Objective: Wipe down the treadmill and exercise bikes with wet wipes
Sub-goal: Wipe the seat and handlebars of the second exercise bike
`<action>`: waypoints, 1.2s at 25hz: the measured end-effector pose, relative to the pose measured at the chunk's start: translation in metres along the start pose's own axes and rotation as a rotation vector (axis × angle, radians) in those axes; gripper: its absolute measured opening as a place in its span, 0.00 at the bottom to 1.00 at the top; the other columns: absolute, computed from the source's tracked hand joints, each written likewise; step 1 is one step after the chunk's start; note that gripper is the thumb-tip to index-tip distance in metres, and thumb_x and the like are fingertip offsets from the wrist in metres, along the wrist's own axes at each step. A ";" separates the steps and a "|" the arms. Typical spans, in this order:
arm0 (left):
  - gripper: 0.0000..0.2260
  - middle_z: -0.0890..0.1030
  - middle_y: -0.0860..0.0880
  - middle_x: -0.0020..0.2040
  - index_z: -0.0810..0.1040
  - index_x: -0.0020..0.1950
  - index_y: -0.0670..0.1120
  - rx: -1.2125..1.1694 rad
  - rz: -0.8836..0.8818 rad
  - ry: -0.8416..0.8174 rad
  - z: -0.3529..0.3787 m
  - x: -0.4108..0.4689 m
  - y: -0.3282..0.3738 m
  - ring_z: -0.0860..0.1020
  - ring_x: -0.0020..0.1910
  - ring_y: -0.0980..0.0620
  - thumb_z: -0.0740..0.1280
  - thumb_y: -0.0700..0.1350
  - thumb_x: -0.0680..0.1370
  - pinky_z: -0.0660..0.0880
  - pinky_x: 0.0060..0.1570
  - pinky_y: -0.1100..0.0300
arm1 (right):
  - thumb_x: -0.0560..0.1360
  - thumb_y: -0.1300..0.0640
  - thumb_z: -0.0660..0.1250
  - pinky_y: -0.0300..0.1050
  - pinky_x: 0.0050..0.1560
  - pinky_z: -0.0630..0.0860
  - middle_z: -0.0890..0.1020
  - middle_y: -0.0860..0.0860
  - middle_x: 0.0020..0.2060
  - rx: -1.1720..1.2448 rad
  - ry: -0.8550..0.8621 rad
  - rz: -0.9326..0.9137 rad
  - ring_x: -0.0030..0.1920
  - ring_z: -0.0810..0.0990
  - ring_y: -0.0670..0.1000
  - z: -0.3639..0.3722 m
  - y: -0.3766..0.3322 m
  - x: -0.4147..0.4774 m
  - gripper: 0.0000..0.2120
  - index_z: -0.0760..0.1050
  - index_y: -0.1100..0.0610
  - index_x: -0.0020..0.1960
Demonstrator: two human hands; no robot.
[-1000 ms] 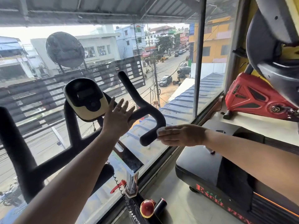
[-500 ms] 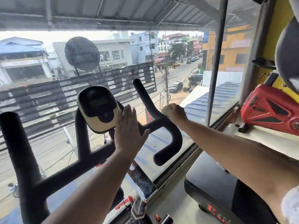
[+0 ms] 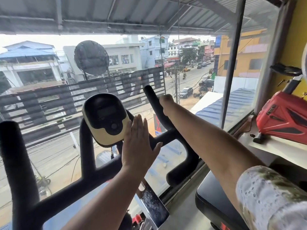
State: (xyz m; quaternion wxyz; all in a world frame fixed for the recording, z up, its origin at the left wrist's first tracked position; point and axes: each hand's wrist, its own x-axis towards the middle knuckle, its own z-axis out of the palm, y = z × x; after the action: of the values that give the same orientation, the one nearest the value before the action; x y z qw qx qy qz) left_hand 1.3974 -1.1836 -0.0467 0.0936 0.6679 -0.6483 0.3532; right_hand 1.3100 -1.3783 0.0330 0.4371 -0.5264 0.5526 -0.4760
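Observation:
The exercise bike's black handlebar (image 3: 180, 136) fills the middle of the head view, with a black and cream console (image 3: 106, 118) mounted at its centre. My left hand (image 3: 137, 143) is flat, fingers straight and together, pressing against the bar just right of the console. My right hand (image 3: 166, 103) is curled round the upright right horn of the handlebar, near its top. The wet wipe is hidden; none of it shows around that hand.
A glass window (image 3: 207, 113) stands directly behind the bike. The treadmill's black deck (image 3: 214, 201) lies at lower right. A red machine (image 3: 280, 118) sits on a white ledge at the right. The bike's chrome stem (image 3: 152, 205) runs down below the handlebar.
My right hand has slid from the lower end of the right horn up to near its top. My left hand has flattened beside the console. The view has tilted upward.

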 end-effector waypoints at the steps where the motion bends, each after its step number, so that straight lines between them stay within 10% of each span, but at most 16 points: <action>1: 0.40 0.36 0.36 0.78 0.33 0.77 0.36 -0.015 0.001 0.004 0.000 0.000 0.000 0.37 0.78 0.41 0.39 0.67 0.80 0.23 0.68 0.44 | 0.82 0.59 0.52 0.41 0.50 0.65 0.71 0.55 0.55 0.057 0.026 0.009 0.52 0.68 0.49 0.005 -0.006 0.005 0.19 0.66 0.66 0.70; 6: 0.40 0.36 0.35 0.77 0.33 0.76 0.35 -0.054 0.012 0.014 -0.001 0.002 -0.002 0.37 0.78 0.40 0.40 0.66 0.80 0.21 0.66 0.44 | 0.81 0.60 0.53 0.48 0.58 0.71 0.77 0.60 0.61 -0.099 0.129 -0.262 0.62 0.75 0.59 0.029 -0.030 0.022 0.15 0.73 0.63 0.63; 9: 0.40 0.41 0.35 0.78 0.37 0.77 0.35 -0.039 0.009 0.078 0.000 0.004 -0.003 0.41 0.79 0.41 0.41 0.66 0.80 0.22 0.67 0.44 | 0.79 0.62 0.55 0.48 0.56 0.71 0.81 0.59 0.56 -0.605 0.252 -0.856 0.60 0.76 0.59 0.030 -0.035 0.027 0.14 0.76 0.60 0.59; 12: 0.40 0.36 0.36 0.78 0.34 0.76 0.35 -0.039 0.024 0.031 -0.002 0.004 -0.003 0.36 0.78 0.41 0.40 0.66 0.80 0.19 0.64 0.45 | 0.72 0.67 0.66 0.55 0.59 0.76 0.85 0.60 0.46 -1.122 0.131 -1.382 0.56 0.80 0.61 0.035 -0.023 0.046 0.08 0.81 0.63 0.47; 18: 0.40 0.39 0.36 0.79 0.35 0.77 0.36 -0.018 0.010 0.052 0.000 0.005 -0.005 0.38 0.79 0.41 0.39 0.67 0.80 0.19 0.65 0.45 | 0.64 0.66 0.70 0.57 0.68 0.67 0.81 0.52 0.28 -1.543 -0.122 -1.707 0.40 0.81 0.55 0.011 -0.007 0.032 0.05 0.80 0.58 0.31; 24: 0.41 0.40 0.37 0.79 0.36 0.78 0.36 0.001 0.012 0.021 -0.003 0.004 -0.005 0.40 0.79 0.42 0.41 0.67 0.80 0.19 0.63 0.45 | 0.67 0.67 0.69 0.53 0.74 0.59 0.79 0.50 0.27 -1.466 -0.307 -1.728 0.44 0.81 0.54 -0.013 0.015 0.015 0.07 0.78 0.57 0.33; 30: 0.40 0.40 0.38 0.80 0.36 0.78 0.37 0.011 0.023 0.019 -0.002 0.000 -0.009 0.40 0.79 0.43 0.42 0.67 0.81 0.23 0.67 0.45 | 0.75 0.58 0.53 0.49 0.77 0.45 0.74 0.46 0.50 -1.469 -0.552 -1.114 0.69 0.65 0.49 -0.038 0.045 -0.017 0.16 0.80 0.55 0.44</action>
State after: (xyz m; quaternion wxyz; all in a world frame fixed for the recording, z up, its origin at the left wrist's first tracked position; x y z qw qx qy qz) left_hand 1.4049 -1.1811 -0.0424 0.0919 0.6575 -0.6532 0.3640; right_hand 1.2661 -1.3592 -0.0052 -0.1758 -0.9491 0.2612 -0.0099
